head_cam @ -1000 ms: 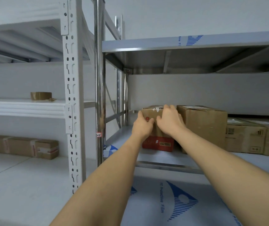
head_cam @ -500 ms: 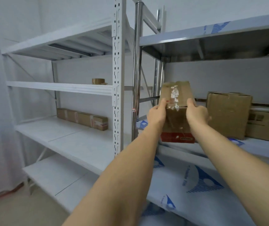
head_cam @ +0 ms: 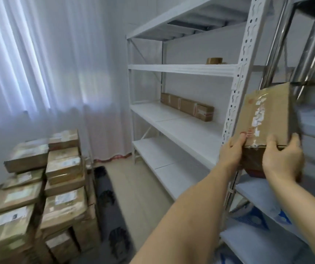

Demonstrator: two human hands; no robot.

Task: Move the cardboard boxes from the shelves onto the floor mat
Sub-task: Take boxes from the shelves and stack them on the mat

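Box [head_cam: 267, 119] is leaving the shelf now: your left hand [head_cam: 232, 153] and right hand [head_cam: 282, 161] are gripping it (fingers curled around its lower end), swinging toward the stacked boxes [head_cam: 61, 180] on the mat [head_cam: 111, 202].

White curtain [head_cam: 53, 77] at left; tape roll [head_cam: 214, 60] on upper shelf.

Backlit white curtain [head_cam: 38, 63], pale floor [head_cam: 133, 187]

both arms outstretched; left hand [head_cam: 232, 153], right hand [head_cam: 282, 161], fingers curled, gripping
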